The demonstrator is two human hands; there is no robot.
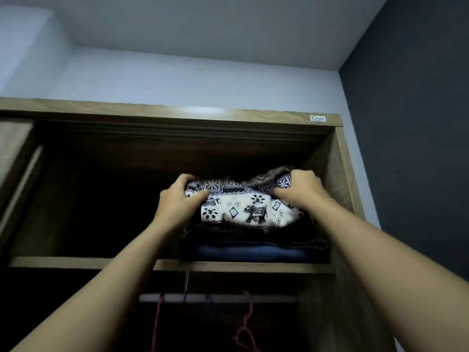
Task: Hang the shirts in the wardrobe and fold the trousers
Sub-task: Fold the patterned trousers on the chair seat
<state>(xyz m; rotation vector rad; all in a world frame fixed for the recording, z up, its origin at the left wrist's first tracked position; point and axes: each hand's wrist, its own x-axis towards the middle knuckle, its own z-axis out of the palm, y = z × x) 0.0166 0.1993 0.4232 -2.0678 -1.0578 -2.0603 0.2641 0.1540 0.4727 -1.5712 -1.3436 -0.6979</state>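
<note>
Fingers [187, 178] of L hand [177, 200] curl over the top edge of the folded elephant-print trousers [243, 209], thumb pressed on the front face, so it's clamped on the L end. Trousers sit on top of a stack of dark folded garments [253, 251] on the upper wardrobe shelf [76, 261], toward the R side of the compartment. Long axis runs L–R, parallel w/ the shelf's front edge. Dark patterned border band lies along the top/back; cream panel faces the camera. Can't tell waist end from leg end. R hand [302, 189] grips the R end, fingers bunched into the fabric, cloth ruffled up there. Below shelf: hanging rail [266, 299] w/ pink hangers [247, 323]. Wardrobe's top board, R end: small "Costa" label [317, 118].
</note>
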